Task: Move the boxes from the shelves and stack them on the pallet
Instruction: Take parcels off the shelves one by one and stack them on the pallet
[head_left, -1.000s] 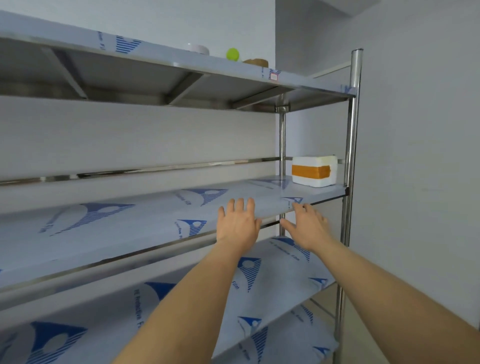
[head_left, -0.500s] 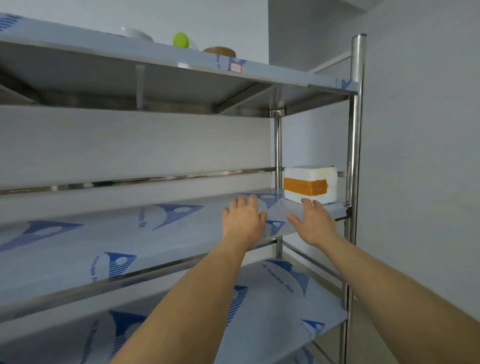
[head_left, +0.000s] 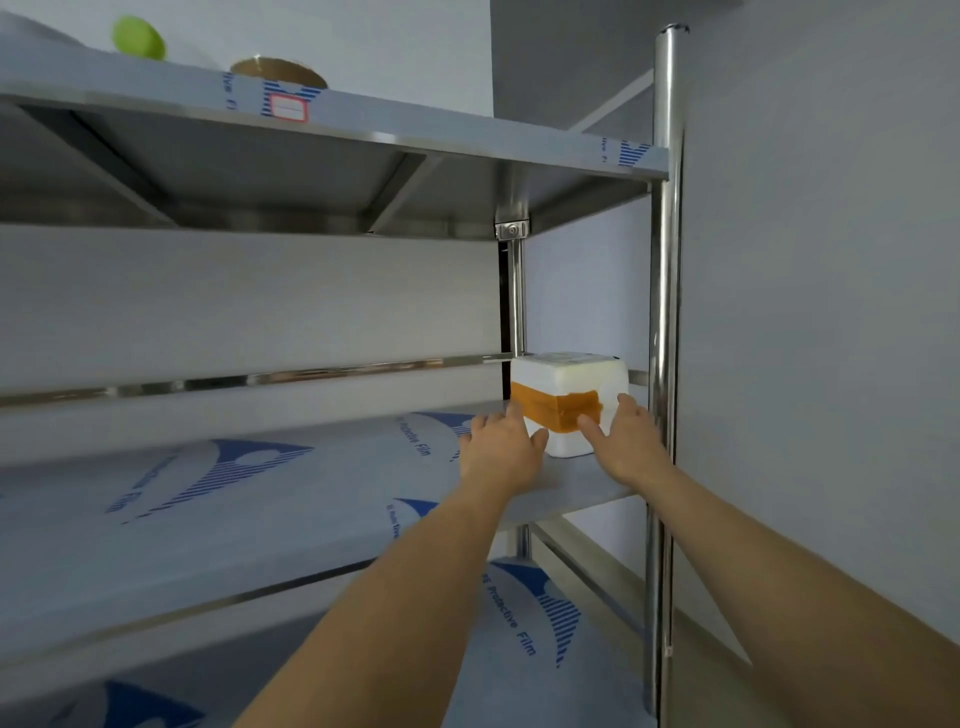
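Both hands are placed against a white box (head_left: 569, 402) banded with orange tape: the left hand (head_left: 501, 451) lies at its left front corner, fingers extended and thumb against the front face; the right hand (head_left: 626, 440) lies at its right side, fingers reaching along that side and thumb on the front. The fingers are straight rather than curled around it. The box stands upright at the right end of the middle shelf (head_left: 260, 499), near the steel corner post (head_left: 666, 312). The upper shelf (head_left: 363, 135) carries a green round object (head_left: 138, 37) and a tan round object (head_left: 279, 71).
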